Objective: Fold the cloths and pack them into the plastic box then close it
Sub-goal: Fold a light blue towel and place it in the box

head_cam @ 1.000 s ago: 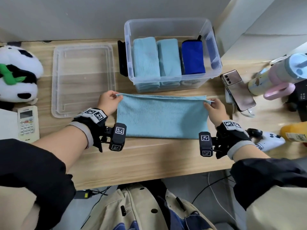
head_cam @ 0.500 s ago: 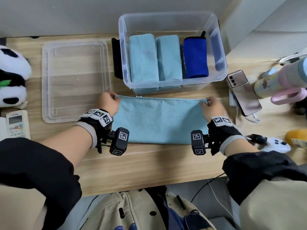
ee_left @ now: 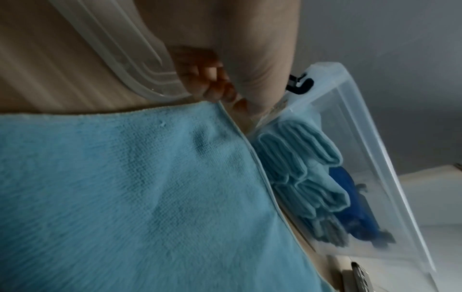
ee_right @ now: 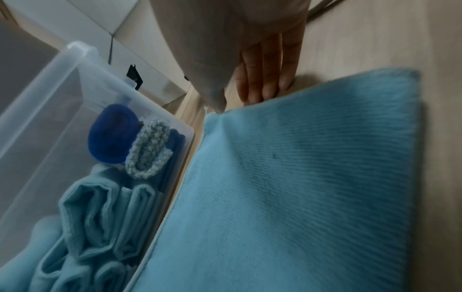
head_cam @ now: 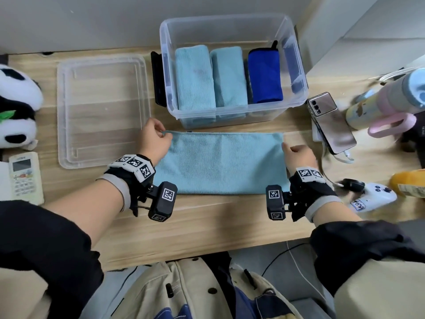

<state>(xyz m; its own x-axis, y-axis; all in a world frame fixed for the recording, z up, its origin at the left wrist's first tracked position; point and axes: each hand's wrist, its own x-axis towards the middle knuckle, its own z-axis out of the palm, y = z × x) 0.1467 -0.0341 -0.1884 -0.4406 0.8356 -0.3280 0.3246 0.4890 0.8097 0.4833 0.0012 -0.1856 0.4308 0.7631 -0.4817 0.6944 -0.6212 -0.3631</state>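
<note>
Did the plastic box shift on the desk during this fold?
No. The plastic box has its front right corner beside the phone as before, with the lid equally close on its left.

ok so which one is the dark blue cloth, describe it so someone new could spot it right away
Find the clear plastic box at the back of the wooden desk, lid off. Three folded cloths stand in a row inside; the dark blue cloth is the rightmost. The other two are pale blue, and it alone is deep royal blue.

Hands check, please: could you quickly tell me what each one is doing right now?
Left hand: pinching the far left corner of the light blue cloth.
Right hand: fingers straight at the cloth's right edge, open.
</note>
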